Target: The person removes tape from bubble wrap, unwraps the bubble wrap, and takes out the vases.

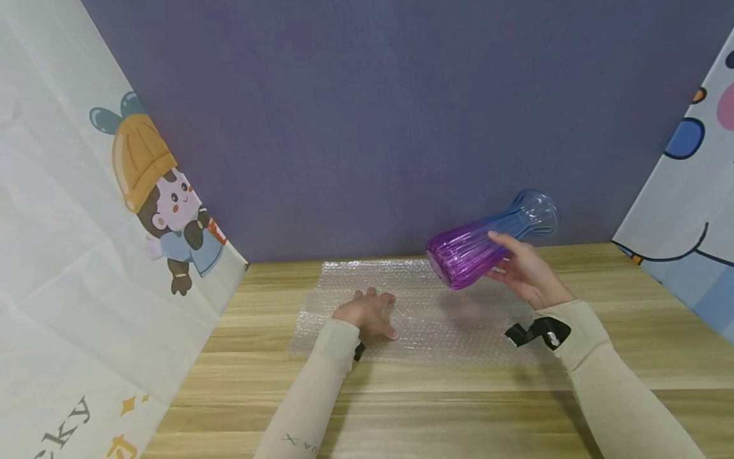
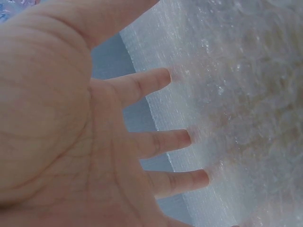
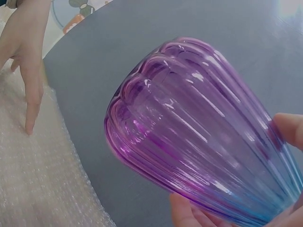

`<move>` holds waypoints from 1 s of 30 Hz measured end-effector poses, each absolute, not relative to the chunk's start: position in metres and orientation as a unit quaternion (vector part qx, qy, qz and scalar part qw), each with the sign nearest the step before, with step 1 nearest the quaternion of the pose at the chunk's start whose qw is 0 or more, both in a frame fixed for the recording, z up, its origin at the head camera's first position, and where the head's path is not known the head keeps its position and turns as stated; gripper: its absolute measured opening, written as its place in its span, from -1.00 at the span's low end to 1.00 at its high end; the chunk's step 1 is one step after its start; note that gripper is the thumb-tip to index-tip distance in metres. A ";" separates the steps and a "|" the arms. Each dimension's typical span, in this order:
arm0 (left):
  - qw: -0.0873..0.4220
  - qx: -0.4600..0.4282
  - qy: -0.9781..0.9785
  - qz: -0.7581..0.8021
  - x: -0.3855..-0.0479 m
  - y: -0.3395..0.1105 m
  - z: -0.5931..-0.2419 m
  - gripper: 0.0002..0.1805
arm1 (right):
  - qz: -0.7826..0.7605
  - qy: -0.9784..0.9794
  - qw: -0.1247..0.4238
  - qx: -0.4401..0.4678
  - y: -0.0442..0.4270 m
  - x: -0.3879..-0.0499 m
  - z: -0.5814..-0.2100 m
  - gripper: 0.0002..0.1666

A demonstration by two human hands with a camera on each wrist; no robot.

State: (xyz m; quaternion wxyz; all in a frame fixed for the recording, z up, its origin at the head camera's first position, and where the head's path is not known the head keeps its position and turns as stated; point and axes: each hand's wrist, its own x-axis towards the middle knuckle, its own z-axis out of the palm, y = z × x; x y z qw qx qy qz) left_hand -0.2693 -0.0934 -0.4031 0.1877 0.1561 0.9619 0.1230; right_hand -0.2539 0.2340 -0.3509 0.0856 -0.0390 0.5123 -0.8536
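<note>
A ribbed glass vase (image 1: 467, 252), purple at its base and blue toward the flared mouth, is held tilted above the table by my right hand (image 1: 530, 274). Its base points left and its mouth right. In the right wrist view the thumb and fingers grip the vase (image 3: 189, 127) from both sides. A sheet of clear bubble wrap (image 1: 424, 319) lies flat on the table under the vase. My left hand (image 1: 367, 312) rests on the left part of the sheet with fingers spread. In the left wrist view the fingertips (image 2: 161, 78) touch the bubble wrap (image 2: 236, 94).
The wooden table (image 1: 401, 414) ends at a dark blue-grey panel (image 1: 373, 127) behind the sheet. Printed white cloths stand at the left (image 1: 69, 223) and at the right (image 1: 705, 210). A black strap (image 1: 541, 333) hangs from the right wrist.
</note>
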 end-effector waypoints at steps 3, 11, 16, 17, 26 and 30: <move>0.187 0.157 0.962 0.121 -0.270 -0.092 -0.403 -0.01 | -0.853 0.513 0.086 -0.036 0.236 -0.254 -0.351 -0.92; 0.191 0.152 0.962 0.127 -0.270 -0.090 -0.402 0.00 | -0.848 0.522 0.085 -0.037 0.243 -0.254 -0.351 -0.91; 0.193 0.151 0.961 0.126 -0.270 -0.089 -0.402 -0.01 | -0.854 0.512 0.085 -0.034 0.248 -0.254 -0.350 -0.90; 0.194 0.151 0.961 0.124 -0.270 -0.089 -0.402 -0.02 | -0.856 0.509 0.085 -0.034 0.249 -0.254 -0.350 -0.90; 0.191 0.149 0.963 0.116 -0.271 -0.087 -0.403 -0.02 | -0.861 0.501 0.076 -0.049 0.255 -0.254 -0.349 -0.88; 0.190 0.147 0.964 0.115 -0.271 -0.086 -0.403 -0.01 | -0.859 0.504 0.074 -0.051 0.258 -0.254 -0.348 -0.87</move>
